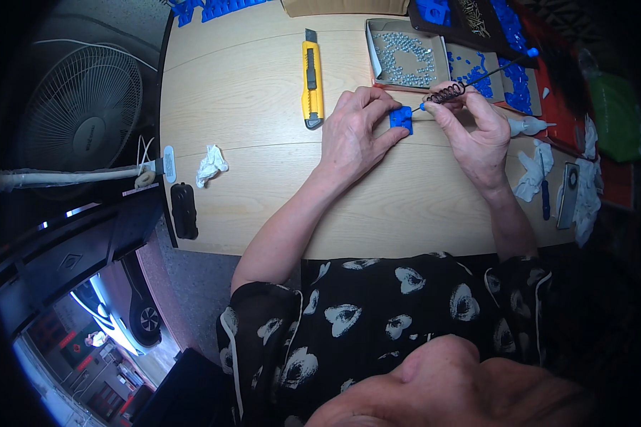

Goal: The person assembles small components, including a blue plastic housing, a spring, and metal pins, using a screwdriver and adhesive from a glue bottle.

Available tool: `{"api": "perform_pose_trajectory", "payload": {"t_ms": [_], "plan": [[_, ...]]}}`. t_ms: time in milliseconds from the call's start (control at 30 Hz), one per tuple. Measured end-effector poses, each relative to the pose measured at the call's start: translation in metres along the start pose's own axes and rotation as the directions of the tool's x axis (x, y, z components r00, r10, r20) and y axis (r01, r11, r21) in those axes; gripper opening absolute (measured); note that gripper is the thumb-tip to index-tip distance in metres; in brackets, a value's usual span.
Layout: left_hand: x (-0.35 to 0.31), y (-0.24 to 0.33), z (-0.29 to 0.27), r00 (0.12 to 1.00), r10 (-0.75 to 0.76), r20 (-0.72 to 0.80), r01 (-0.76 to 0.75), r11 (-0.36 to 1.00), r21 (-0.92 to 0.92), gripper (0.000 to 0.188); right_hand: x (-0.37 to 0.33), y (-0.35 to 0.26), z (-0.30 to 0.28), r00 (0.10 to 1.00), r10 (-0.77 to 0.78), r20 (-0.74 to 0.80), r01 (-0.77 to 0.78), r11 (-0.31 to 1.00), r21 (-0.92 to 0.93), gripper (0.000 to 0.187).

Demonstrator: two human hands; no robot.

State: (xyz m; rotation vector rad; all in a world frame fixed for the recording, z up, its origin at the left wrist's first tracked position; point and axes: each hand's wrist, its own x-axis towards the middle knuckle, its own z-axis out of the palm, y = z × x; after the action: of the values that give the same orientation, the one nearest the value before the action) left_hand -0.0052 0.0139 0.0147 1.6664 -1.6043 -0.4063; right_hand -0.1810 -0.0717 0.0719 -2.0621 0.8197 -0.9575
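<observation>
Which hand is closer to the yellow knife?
Left. The left hand is just right of the yellow knife, holding the blue piece; the right hand is farther right, past that piece, holding the black coil.

A black top (pixel 370 295) bears pale hearts (pixel 342 318) (its short sleeves (pixel 263 309) pale-piped).

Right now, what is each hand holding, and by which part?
Left hand: blue piece, by its near and far edges. Right hand: black coil, by the end nearest that piece.

Single head-worn fisheye view, looking steeply down, fairly near above the tabletop (pixel 413 192)
</observation>
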Motion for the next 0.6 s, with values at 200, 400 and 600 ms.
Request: {"api": "perform_pose_trajectory", "payload": {"t_ms": [200, 400, 600], "plan": [[0.0004, 0.001, 0.0003, 1.0, -0.018, 0.009, 0.018, 1.0, -0.017, 0.033, -0.0016, 0.0084, 0.0036, 0.999, 0.044, 0.018, -0.046, 0.996, 0.076, 0.019], [0.0001, 0.0015, -0.0004, 0.999, -0.031, 0.013, 0.031, 0.999, -0.014, 0.034, -0.0014, 0.0094, 0.0051, 0.998, 0.057, 0.028, -0.058, 0.997, 0.055, 0.018], [0.0005, 0.0015, -0.0007, 1.0, -0.009, 0.001, 0.009, 1.0, -0.018, 0.034, 0.0003, 0.008, 0.0062, 0.999, 0.012, 0.036, -0.013, 0.999, 0.037, 0.019]]}}
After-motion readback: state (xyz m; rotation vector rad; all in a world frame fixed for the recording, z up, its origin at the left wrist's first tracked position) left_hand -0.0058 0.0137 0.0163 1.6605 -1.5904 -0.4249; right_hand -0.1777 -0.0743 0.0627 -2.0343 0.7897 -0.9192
